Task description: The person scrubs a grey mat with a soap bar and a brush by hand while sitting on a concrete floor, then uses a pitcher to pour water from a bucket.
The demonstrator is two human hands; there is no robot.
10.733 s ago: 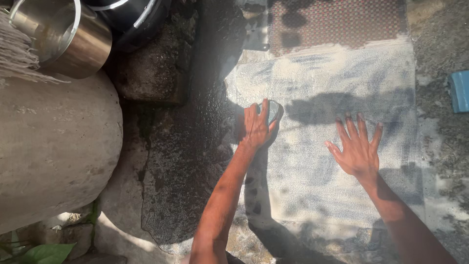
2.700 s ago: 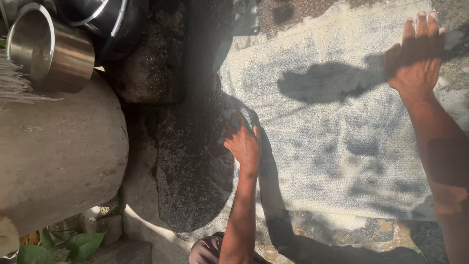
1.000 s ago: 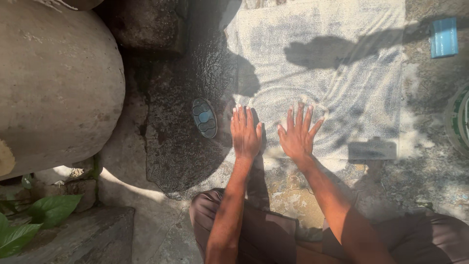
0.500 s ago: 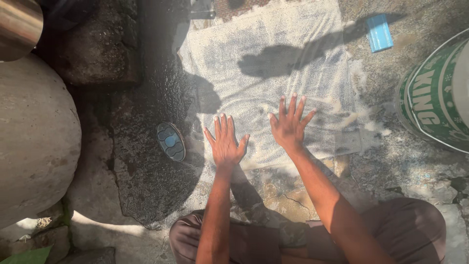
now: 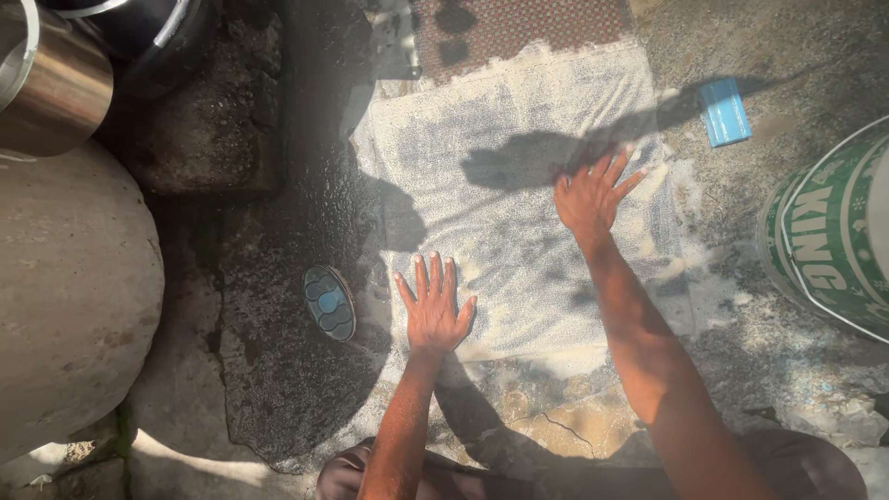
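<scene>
A steel pot (image 5: 51,88) and a large rounded clay vessel (image 5: 69,296) are seen at far left. An oval scrub brush (image 5: 330,303) lies on wet stone, just beside the left hand (image 5: 433,310), whose grip is spread flat on the soapy mat (image 5: 500,130). The right hand (image 5: 593,196) is pressed flat, fingers splayed, farther up. A blue soap bar (image 5: 723,112) and a green bucket (image 5: 829,245) sit rightmost.

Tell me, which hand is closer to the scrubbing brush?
The left hand. It lies flat on the soapy mat, just right of the oval scrubbing brush on the wet ground. The right hand presses the mat much farther away, up and right.
</scene>
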